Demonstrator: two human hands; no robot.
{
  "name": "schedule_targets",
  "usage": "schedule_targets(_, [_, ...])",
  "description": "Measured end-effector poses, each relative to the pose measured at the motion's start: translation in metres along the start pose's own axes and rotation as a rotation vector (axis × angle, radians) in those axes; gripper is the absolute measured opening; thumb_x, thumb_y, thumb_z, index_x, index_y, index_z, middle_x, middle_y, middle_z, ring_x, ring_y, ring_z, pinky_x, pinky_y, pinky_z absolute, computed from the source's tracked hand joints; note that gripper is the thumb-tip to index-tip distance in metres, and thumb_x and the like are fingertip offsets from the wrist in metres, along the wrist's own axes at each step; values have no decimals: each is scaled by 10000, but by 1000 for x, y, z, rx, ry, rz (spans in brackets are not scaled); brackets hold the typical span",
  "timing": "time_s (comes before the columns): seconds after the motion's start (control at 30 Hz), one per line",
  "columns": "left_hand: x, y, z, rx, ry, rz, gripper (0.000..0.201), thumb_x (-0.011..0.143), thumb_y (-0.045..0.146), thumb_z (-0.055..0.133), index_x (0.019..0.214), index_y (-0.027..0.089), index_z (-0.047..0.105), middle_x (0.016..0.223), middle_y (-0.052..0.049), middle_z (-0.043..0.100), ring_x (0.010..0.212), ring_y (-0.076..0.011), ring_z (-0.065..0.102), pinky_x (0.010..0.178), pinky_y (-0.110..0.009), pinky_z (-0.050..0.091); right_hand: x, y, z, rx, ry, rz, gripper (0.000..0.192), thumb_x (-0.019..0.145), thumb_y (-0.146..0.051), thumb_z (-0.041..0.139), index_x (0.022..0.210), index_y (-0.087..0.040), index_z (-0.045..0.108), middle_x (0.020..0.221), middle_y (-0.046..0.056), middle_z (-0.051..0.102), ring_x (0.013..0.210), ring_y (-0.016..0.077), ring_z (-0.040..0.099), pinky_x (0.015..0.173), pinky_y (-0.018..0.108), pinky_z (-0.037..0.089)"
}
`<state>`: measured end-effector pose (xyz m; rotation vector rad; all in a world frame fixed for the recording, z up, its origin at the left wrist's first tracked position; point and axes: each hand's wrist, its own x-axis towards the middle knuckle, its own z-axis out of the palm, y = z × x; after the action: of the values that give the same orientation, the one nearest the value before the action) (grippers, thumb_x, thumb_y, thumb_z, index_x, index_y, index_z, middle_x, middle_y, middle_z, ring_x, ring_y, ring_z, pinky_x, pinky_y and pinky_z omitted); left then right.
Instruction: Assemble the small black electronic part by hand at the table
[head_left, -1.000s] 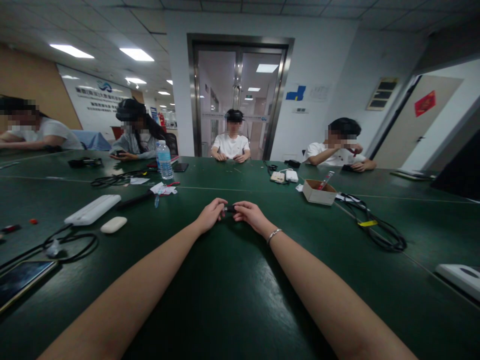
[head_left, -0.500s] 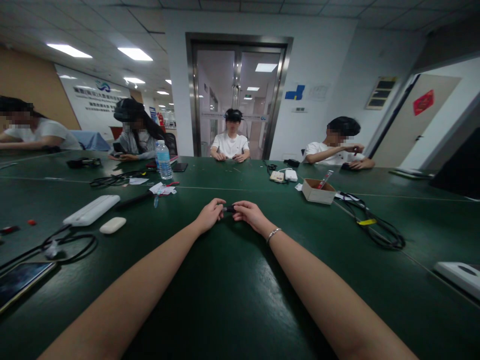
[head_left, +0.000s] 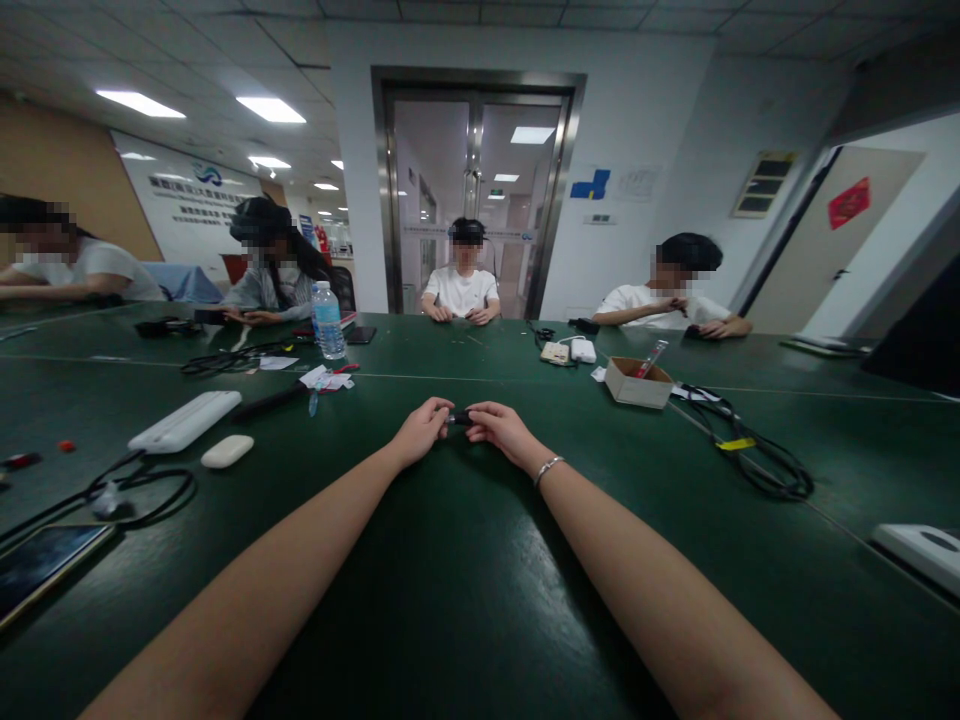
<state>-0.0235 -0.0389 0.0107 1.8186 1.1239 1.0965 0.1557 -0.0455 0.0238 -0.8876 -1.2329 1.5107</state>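
Both my arms stretch forward over the dark green table (head_left: 465, 560). My left hand (head_left: 421, 430) and my right hand (head_left: 501, 430) meet at the middle of the table, fingers pinched on a small dark object (head_left: 460, 418) held between them. The object is mostly hidden by my fingers, so its shape is unclear. A thin metal bracelet (head_left: 548, 468) sits on my right wrist.
A white power strip (head_left: 184, 420), a white oval case (head_left: 227, 451), black cables (head_left: 139, 490) and a phone (head_left: 41, 560) lie left. A water bottle (head_left: 328, 320) stands farther back. A cardboard box (head_left: 638, 383) and a black cable (head_left: 757, 460) lie right. Several people sit along the far edge.
My hands have stayed where they were on the small object. The person at the far right has lowered a hand from the face to the table.
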Motion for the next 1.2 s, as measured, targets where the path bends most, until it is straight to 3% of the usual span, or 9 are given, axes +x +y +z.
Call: schedule_targets(1.2, [-1,0,1,13,-5,37,283,831,347,416,1024,174,530,748,-11,560,685,-131,533,637,-254,426,0,0,-1,8,-6,-5,101,782,-84,606,880,-97,581,647,28,617,506,95,614,493,168,543])
